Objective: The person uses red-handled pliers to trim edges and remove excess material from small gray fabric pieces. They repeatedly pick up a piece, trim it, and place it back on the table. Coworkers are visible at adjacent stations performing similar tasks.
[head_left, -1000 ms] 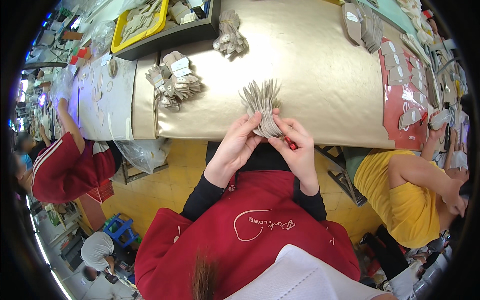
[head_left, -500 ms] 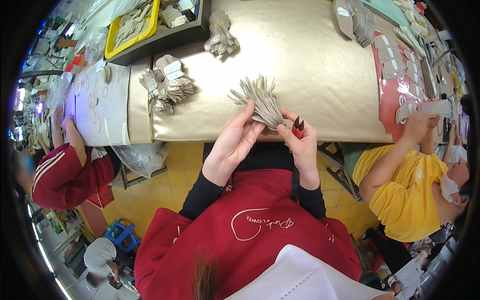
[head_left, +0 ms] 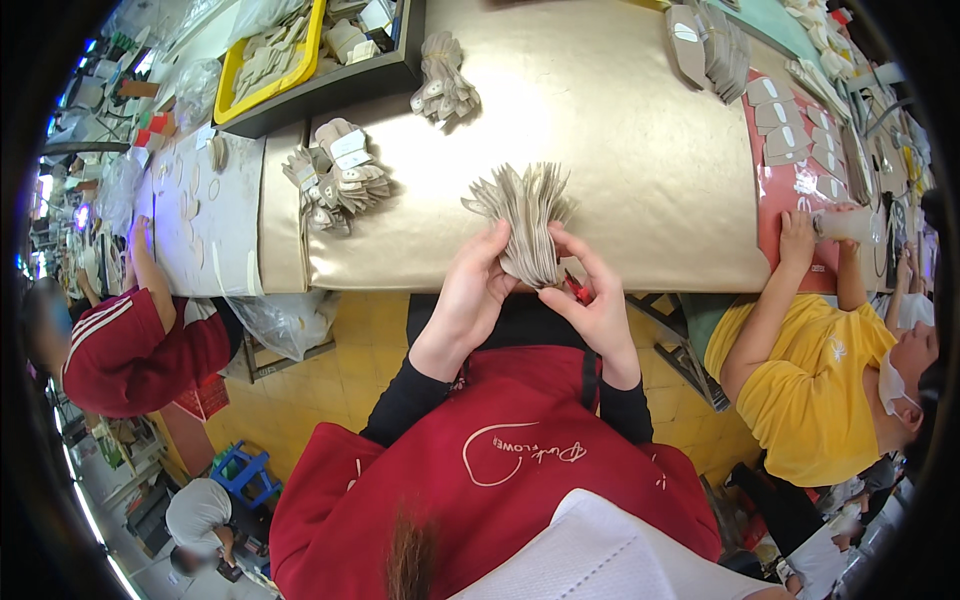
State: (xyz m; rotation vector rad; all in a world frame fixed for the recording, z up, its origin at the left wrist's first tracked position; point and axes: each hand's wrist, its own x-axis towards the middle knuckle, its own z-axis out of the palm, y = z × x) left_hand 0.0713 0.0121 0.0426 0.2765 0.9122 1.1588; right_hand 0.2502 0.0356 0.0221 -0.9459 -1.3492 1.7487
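Your left hand curls around the near end of the fanned bundle of tan cardboard pieces, fingers closed on its left side, wrist bent up from the black sleeve. The bundle stands at the near edge of the gold table, its far ends spread like a fan. Your right hand pinches the bundle's right side and also holds a small red tool. Since a moment ago the bundle has lifted more upright and fanned wider.

Both hands, left hand and right hand, grip a fanned stack of tan cut-outs over the gold table.
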